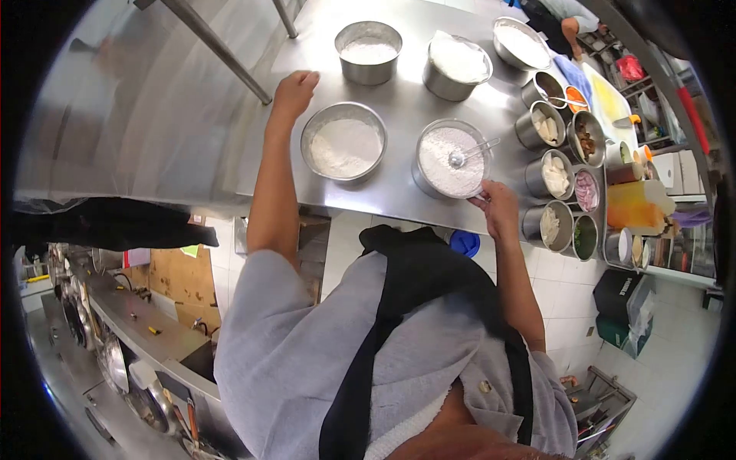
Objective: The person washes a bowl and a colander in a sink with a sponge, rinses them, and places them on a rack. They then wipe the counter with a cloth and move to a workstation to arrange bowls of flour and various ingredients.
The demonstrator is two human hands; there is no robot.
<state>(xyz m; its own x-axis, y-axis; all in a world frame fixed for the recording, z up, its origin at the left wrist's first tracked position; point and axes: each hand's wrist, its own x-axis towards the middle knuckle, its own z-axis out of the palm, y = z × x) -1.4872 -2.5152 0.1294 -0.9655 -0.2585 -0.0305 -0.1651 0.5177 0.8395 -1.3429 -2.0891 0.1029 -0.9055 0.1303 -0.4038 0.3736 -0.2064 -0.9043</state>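
Note:
My right hand [500, 208] pinches the lower right rim of a round metal bowl of white powder [452, 157]. A metal scoop [458, 159] rests in that powder, its wire handle toward the right rim. My left hand [297, 92] is closed over the steel table [268, 149], with nothing visible in its fingers. Just below and right of it stands a second metal bowl of white powder [345, 147]. Farther back are a deep pot of powder [368, 52], a pot heaped with white powder [458, 61] and another bowl of powder [523, 42].
Several small metal containers of cut food [556, 175] line the table's right side. Beyond them are an orange-filled plastic container [638, 207] and a yellow board [606, 96]. A metal post [222, 54] stands at the left. Another person's arm [570, 34] shows at the top right.

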